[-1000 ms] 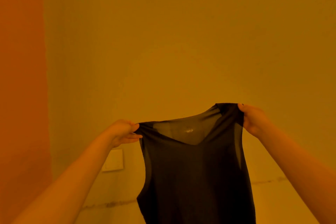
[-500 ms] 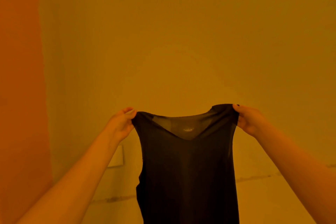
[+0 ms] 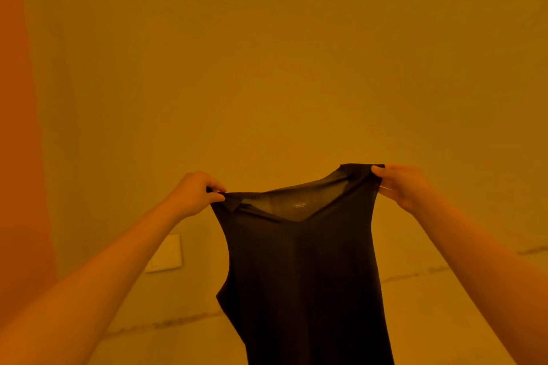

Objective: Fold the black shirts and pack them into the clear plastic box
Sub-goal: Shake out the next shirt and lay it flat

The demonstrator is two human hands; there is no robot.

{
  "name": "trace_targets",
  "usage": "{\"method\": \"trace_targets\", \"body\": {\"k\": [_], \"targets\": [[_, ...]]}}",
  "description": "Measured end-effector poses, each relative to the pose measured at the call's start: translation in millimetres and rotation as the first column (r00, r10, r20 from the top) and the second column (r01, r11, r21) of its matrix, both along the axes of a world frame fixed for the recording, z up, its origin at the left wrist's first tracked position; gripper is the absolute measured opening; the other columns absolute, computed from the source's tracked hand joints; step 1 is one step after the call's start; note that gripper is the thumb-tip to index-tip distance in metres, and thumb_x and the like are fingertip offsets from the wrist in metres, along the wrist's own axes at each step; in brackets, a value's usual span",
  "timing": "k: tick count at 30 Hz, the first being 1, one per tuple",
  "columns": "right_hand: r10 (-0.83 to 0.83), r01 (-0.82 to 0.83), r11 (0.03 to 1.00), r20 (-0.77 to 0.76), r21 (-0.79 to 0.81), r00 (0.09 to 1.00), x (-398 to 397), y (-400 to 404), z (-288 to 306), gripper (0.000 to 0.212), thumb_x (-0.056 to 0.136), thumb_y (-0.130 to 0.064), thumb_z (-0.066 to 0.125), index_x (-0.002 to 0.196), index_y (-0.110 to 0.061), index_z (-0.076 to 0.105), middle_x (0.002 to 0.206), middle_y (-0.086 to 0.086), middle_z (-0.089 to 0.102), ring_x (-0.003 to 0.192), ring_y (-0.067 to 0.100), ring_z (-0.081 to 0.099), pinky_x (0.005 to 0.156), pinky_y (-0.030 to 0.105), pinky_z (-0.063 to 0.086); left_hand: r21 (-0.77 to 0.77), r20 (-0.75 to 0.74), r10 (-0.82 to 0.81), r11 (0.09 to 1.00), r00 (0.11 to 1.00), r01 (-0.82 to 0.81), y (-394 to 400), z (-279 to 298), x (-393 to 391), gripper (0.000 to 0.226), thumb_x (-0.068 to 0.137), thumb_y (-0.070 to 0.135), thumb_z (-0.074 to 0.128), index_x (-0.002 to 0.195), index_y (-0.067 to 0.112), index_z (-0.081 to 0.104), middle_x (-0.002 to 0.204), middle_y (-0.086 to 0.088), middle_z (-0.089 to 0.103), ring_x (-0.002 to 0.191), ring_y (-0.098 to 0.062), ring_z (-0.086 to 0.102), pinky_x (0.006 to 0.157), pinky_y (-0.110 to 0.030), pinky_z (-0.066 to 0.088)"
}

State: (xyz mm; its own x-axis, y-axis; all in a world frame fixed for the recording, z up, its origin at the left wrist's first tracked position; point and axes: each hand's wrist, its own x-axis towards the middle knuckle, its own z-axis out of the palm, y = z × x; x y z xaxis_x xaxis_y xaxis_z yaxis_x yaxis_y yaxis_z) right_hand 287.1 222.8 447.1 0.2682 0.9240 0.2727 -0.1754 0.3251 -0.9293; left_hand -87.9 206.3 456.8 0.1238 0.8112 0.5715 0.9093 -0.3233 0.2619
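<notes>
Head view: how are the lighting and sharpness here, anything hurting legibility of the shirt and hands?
Head view: a heavy orange-yellow cast tints everything; the black shirt reads as a dark mass, sheer only at the neckline; left hand and right hand are reasonably sharp; wide-angle bending shows at the edges; no glare.

We hold a black shirt (image 3: 302, 275) up in front of us by its two shoulder straps, and it hangs straight down out of the bottom of the view. Our left hand (image 3: 194, 194) pinches the left strap between thumb and curled fingers; our right hand (image 3: 401, 185) grips the right strap a little higher, so the neckline slants up to the right. The thin fabric at the V-shaped neck lets the light through. Beyond the shirt stands a plain wall (image 3: 281, 53) in orange-yellow light, with a pale square wall plate (image 3: 166, 253) low on the left, just beside our left forearm.
</notes>
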Motion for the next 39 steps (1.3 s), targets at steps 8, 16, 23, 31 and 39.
{"method": "trace_targets", "body": {"k": [8,16,23,31,39], "targets": [[0.048,-0.062,0.996,0.199,0.063,0.979,10.9,-0.3,4.6,0.020,0.087,0.007,0.055,0.087,-0.012,0.051,0.092,0.007,0.053,0.082,0.017,0.057,0.067,0.028,0.049,0.100,0.517,-0.016,0.994,0.856,-0.042,10.1,8.0,13.3,0.014,0.092,0.012,0.055,0.094,0.005,0.067,0.093,-0.009,0.059,0.088,-0.019,0.050,0.073,-0.030,0.036],[0.080,-0.024,0.995,0.664,-0.093,0.743,2.8,3.7,5.6,0.013,0.091,-0.008,0.056,0.079,-0.008,0.061,0.083,0.007,0.054,0.084,0.018,0.053,0.076,0.032,0.050,0.086,0.484,-0.015,0.996,0.875,-0.030,15.0,21.0,20.4,0.013,0.094,0.013,0.052,0.086,0.009,0.062,0.075,-0.003,0.053,0.074,-0.018,0.048,0.063,-0.029,0.034],[0.093,-0.062,0.993,0.368,-0.098,0.925,2.8,10.4,4.9,0.008,0.084,-0.003,0.064,0.078,-0.007,0.060,0.081,0.008,0.060,0.077,0.020,0.059,0.067,0.030,0.050,0.004,0.284,-0.051,0.999,0.957,0.052,10.9,19.8,0.8,0.015,0.089,0.008,0.059,0.101,0.005,0.067,0.091,-0.007,0.059,0.088,-0.018,0.052,0.072,-0.028,0.037],[0.253,-0.247,0.966,0.435,-0.070,0.864,9.6,26.4,3.1,0.016,0.085,0.007,0.056,0.081,-0.007,0.062,0.084,0.007,0.060,0.085,0.017,0.058,0.074,0.026,0.048,-0.025,0.349,0.020,1.000,0.937,-0.012,19.1,6.0,-0.4,0.011,0.086,0.006,0.063,0.095,0.003,0.069,0.073,-0.002,0.056,0.068,-0.013,0.049,0.056,-0.020,0.035],[0.392,-0.327,0.916,0.690,-0.232,0.609,29.4,48.0,10.0,0.015,0.083,0.007,0.058,0.085,-0.007,0.064,0.086,0.006,0.062,0.084,0.016,0.058,0.084,0.031,0.047,-0.021,0.527,0.102,0.994,0.844,-0.107,25.8,-4.4,33.1,0.012,0.088,0.006,0.060,0.097,0.003,0.067,0.089,-0.010,0.058,0.086,-0.020,0.051,0.062,-0.026,0.038]]}}
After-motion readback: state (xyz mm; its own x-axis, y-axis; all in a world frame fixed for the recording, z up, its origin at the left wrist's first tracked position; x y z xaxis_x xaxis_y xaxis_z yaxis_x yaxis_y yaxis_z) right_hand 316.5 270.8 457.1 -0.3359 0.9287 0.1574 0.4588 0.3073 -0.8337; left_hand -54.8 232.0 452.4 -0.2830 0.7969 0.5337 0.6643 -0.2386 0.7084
